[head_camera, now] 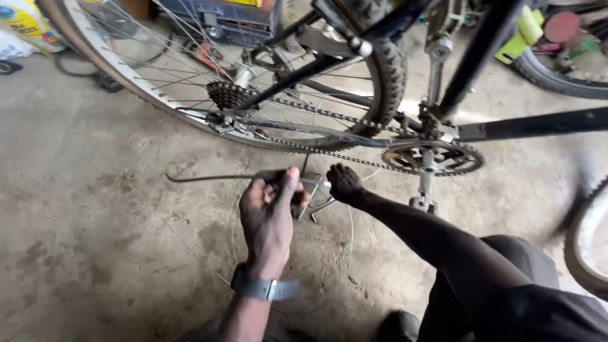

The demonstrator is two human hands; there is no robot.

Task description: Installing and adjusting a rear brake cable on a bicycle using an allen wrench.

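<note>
**Brake lever assembly held below bicycle drivetrain**

A grey metal brake lever assembly (278, 177) with a long curved lever pointing left is grasped in the left hand (269, 212), the fingers being clenched around its body and the thumb raised over the top. A grey wrist strap (265, 289) is worn on that arm. The right hand (345, 183) is closed on the right end of the same assembly, just beside the left. Both are held over the stained concrete floor (95, 253), near and below the black bicycle chain (329, 115). A silver toothed chainring (434, 158) is seen to the right, a spoked rear wheel (190, 69) farther off.
</note>
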